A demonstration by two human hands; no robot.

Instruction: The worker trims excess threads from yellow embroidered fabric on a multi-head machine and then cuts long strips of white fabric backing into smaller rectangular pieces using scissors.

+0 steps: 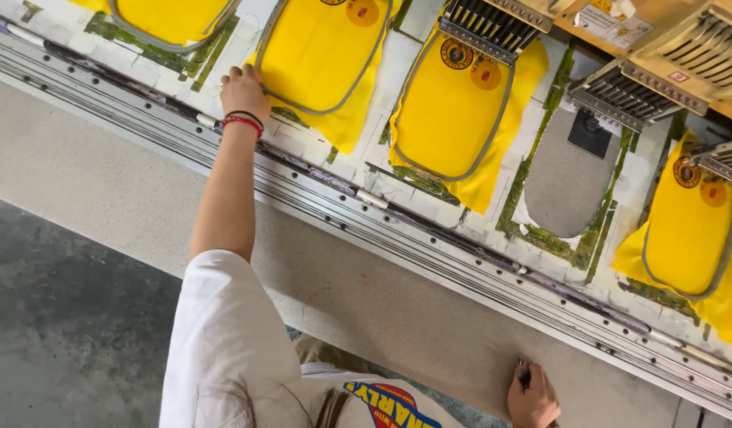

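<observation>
Right hand (532,396) flat on table edge (398,317) — left hand (243,91) grasping hoop (264,47) of yellow fabric (318,47)

A garment embroidery workshop. A long multi-head embroidery machine fills the view: needle heads (486,25) sit above yellow fabric pieces (453,119) stretched in grey hoops (505,119), beside a metal rail (429,246), worktop (104,182) and concrete floor (57,333).
</observation>
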